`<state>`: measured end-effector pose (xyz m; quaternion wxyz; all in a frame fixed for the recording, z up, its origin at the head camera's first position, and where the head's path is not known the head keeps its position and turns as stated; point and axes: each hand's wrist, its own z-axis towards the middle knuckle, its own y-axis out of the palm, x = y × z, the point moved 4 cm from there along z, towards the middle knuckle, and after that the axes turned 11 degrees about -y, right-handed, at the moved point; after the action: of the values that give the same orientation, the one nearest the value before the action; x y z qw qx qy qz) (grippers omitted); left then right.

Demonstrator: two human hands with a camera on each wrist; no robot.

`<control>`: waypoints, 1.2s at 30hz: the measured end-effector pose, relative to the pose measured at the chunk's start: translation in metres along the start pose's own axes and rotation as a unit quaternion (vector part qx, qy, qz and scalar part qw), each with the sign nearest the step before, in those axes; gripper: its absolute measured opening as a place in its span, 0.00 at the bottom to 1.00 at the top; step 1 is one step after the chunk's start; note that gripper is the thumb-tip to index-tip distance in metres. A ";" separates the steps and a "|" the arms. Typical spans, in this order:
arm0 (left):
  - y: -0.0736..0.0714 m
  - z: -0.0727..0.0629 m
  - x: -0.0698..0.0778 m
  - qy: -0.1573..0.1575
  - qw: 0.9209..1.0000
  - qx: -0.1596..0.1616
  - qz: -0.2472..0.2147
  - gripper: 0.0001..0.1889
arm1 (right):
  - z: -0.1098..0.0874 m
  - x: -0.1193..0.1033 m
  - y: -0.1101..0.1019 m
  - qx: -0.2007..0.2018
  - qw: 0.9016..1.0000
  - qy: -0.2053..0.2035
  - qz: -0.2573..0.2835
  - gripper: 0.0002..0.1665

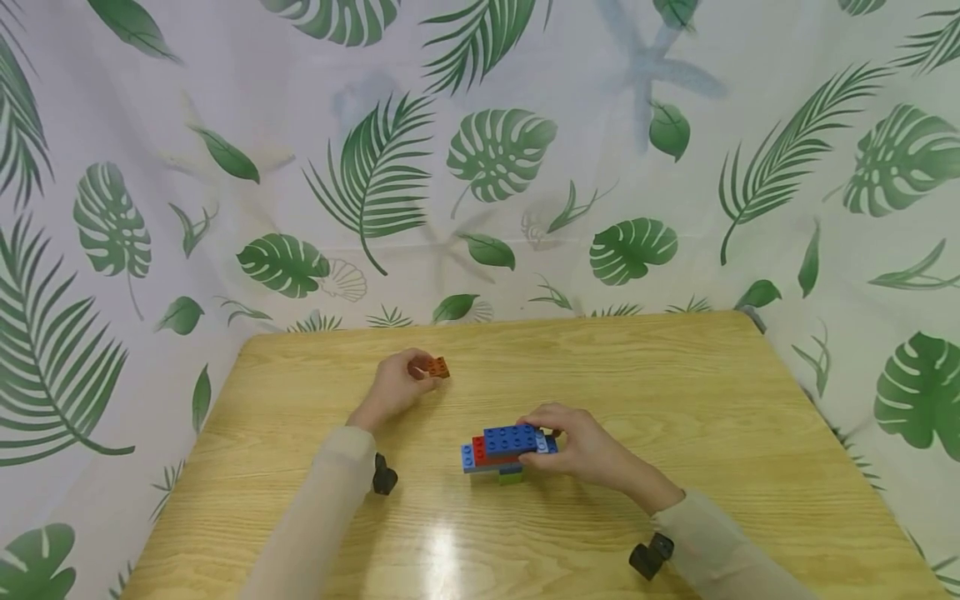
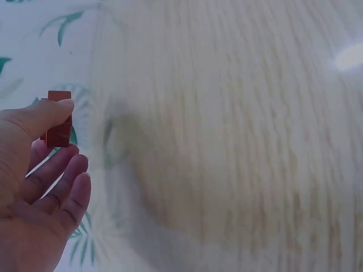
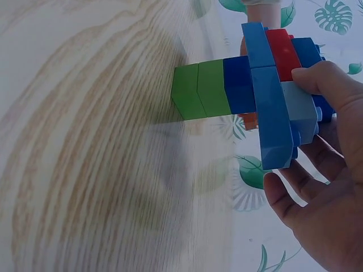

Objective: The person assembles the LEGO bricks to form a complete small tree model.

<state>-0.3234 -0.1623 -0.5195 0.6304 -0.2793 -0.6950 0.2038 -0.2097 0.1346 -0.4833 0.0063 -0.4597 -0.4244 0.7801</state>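
My left hand [image 1: 397,383] pinches an orange toy brick [image 1: 438,367] between thumb and fingers, studs showing. In the left wrist view the brick [image 2: 59,133] sits under the thumb, while the other fingers are bent loosely below. Nearer the table's middle stands a toy brick assembly [image 1: 510,439]. Its right end is gripped by my right hand [image 1: 581,446], thumb in front and fingers behind. The right wrist view shows stacked green bricks [image 3: 198,90] at its foot, a dark blue brick [image 3: 238,85] above them, then wider light blue, red and blue layers.
A wooden table [image 1: 675,375] spreads under both hands. Leaf-patterned cloth [image 1: 495,250] hangs behind it and at its sides. Small black devices [image 1: 385,477] are at both wrists, by the light sleeves.
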 end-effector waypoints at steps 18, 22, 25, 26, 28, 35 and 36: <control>0.001 -0.051 0.069 0.131 0.990 -0.055 0.016 0.20 | 0.001 -0.002 -0.001 -0.003 1.000 -0.013 -0.006 0.26; 0.004 -0.063 0.081 0.149 0.986 -0.070 0.024 0.20 | 0.001 -0.003 -0.001 -0.001 1.000 -0.020 -0.004 0.26; 0.008 -0.071 0.087 0.156 0.984 -0.081 0.030 0.20 | 0.000 -0.003 -0.001 0.000 1.000 -0.020 -0.001 0.26; 0.009 -0.074 0.089 0.157 0.983 -0.084 0.030 0.20 | 0.000 -0.004 -0.001 0.000 1.000 -0.022 -0.001 0.26; 0.011 -0.079 0.092 0.163 0.982 -0.091 0.029 0.20 | 0.001 -0.004 -0.001 0.000 1.000 -0.025 0.000 0.26; 0.018 -0.094 0.100 0.183 0.975 -0.123 0.024 0.20 | 0.001 -0.003 -0.001 0.001 1.000 -0.029 0.000 0.27; 0.019 -0.096 0.101 0.187 0.974 -0.126 0.024 0.21 | 0.001 -0.003 -0.001 0.002 1.000 -0.031 -0.003 0.26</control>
<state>-0.2311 -0.0895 -0.4428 0.7036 -0.4061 -0.5785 0.0733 -0.2089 0.1335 -0.4798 -0.0041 -0.4341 -0.4243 0.7946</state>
